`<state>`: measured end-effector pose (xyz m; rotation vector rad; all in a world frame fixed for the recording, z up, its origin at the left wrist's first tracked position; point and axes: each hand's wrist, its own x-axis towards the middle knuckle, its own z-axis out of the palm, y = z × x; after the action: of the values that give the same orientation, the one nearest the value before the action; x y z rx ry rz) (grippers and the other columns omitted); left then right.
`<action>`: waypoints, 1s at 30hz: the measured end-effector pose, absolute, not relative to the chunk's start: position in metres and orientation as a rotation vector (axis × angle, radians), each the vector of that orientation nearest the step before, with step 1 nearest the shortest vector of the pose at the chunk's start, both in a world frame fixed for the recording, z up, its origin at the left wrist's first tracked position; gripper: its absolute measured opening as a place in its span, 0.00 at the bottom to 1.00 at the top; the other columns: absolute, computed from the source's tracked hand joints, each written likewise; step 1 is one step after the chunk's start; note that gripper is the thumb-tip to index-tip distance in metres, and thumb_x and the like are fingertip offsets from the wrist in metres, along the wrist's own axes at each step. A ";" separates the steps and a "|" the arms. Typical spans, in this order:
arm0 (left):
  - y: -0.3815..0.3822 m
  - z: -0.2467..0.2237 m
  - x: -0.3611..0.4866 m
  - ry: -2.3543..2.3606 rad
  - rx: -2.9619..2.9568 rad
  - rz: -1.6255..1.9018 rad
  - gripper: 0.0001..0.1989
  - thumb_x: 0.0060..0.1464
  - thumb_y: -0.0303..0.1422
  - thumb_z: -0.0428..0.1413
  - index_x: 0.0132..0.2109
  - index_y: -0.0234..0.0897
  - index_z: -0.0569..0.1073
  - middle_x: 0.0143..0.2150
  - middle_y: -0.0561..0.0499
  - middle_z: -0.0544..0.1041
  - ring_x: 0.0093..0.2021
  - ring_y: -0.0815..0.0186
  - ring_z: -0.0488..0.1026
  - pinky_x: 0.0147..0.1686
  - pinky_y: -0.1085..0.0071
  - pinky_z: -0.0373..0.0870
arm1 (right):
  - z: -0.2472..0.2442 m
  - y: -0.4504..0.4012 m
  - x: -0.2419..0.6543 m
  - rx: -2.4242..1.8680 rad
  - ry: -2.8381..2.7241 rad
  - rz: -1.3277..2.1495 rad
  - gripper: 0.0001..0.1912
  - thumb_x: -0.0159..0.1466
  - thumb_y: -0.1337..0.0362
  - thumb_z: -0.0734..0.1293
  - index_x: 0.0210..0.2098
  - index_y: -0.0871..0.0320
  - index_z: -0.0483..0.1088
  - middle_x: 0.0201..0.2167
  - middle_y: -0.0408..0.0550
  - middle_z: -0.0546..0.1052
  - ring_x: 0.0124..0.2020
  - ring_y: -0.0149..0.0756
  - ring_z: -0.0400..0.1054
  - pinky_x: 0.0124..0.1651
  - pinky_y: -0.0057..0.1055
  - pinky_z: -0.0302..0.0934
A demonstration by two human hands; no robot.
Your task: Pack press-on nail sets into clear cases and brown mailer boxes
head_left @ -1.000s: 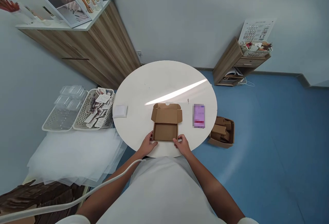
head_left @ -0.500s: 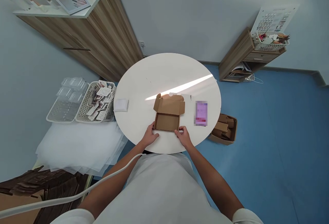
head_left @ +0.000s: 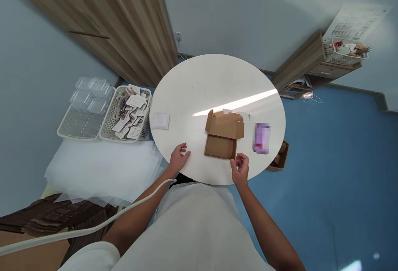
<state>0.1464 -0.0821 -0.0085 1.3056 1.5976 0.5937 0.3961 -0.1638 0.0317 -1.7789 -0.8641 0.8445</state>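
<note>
beside the round white table (head_left: 183, 74) stood a white basket (head_left: 124, 140) of cards (head_left: 136, 101). the open cardboard box (head_left: 220, 147) lay on the table, lid tipped back. the left hand (head_left: 178, 159) was loosely spread, apart from the box; the right hand (head_left: 240, 171) curled at its near right corner, whether pinching could not be told. a blurred purple item (head_left: 261, 138) lay to the right, a white packet (head_left: 160, 120) to the left.

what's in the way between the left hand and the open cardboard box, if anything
Nothing visible: only a stretch of white tabletop separates the left hand from the open cardboard box. The white packet lies near the tabletop's left edge and the purple item right of the box, so neither is between them.
</note>
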 end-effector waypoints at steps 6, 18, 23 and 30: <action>-0.030 0.000 0.063 1.899 1.333 0.736 0.22 0.47 0.36 0.53 0.50 0.34 0.64 0.50 0.40 0.63 0.44 0.60 0.67 0.37 0.64 0.69 | 0.045 -0.091 0.295 -1.764 -1.189 1.252 0.14 0.55 0.56 0.62 0.38 0.56 0.64 0.37 0.46 0.65 0.28 0.27 0.60 0.32 0.29 0.59; 0.039 -0.020 0.040 1.863 1.128 0.717 0.24 0.54 0.38 0.48 0.57 0.35 0.58 0.49 0.40 0.64 0.47 0.60 0.66 0.49 0.61 0.62 | 0.001 0.029 0.184 -1.905 -1.028 1.381 0.18 0.57 0.58 0.59 0.47 0.52 0.61 0.44 0.47 0.66 0.39 0.32 0.64 0.44 0.34 0.60; 0.040 -0.024 0.034 1.818 1.192 0.783 0.19 0.52 0.36 0.50 0.51 0.35 0.67 0.42 0.43 0.69 0.42 0.60 0.68 0.43 0.63 0.66 | -0.003 0.039 0.169 -1.856 -1.119 1.312 0.17 0.54 0.63 0.62 0.45 0.53 0.62 0.46 0.47 0.67 0.37 0.31 0.66 0.45 0.35 0.60; 0.024 -0.035 0.036 1.718 1.030 0.865 0.18 0.45 0.35 0.56 0.46 0.36 0.70 0.38 0.46 0.70 0.33 0.66 0.69 0.36 0.66 0.69 | -0.017 0.014 0.174 -1.792 -0.906 1.417 0.19 0.51 0.67 0.62 0.44 0.53 0.61 0.40 0.44 0.71 0.35 0.30 0.67 0.41 0.33 0.63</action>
<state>0.0363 0.0238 -0.0350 1.0301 1.7181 0.8649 0.1740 0.0141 -0.0167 -1.7924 -0.9061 1.4168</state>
